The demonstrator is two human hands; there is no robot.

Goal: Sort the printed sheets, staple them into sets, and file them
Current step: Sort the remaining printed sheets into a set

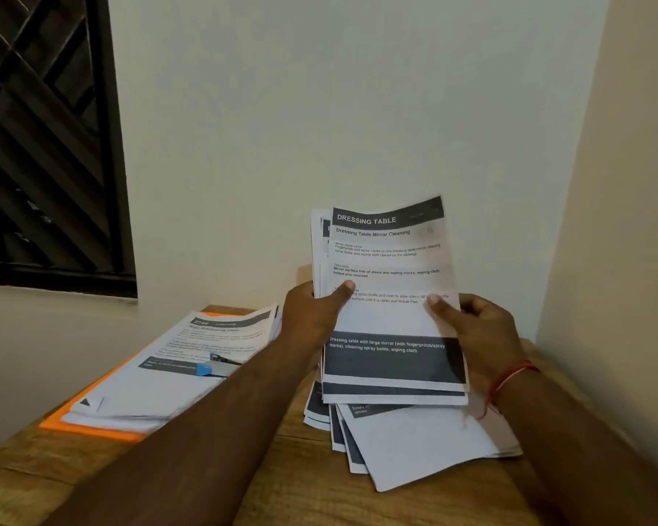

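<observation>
sheets point(390, 282): upright, long axis vertical, header up | left hand point(314, 309): pinching left edge | right hand point(471, 328): pinching right edge

You're holding thin matt paper sheets point(392, 320) in your left hand point(312, 313) and right hand point(475, 328); the dark printed bands are looking flat, no shine. Loose sheets point(414, 446) are matt paper too. Bench point(293, 484) is showing bare grainy wood, dull finish. Orange folder point(88, 427) is looking smooth; card or plastic, can't tell. Stapler point(211, 369) is showing blue plastic and grey metal. Red thread point(509, 375) is circling your right wrist.
</observation>
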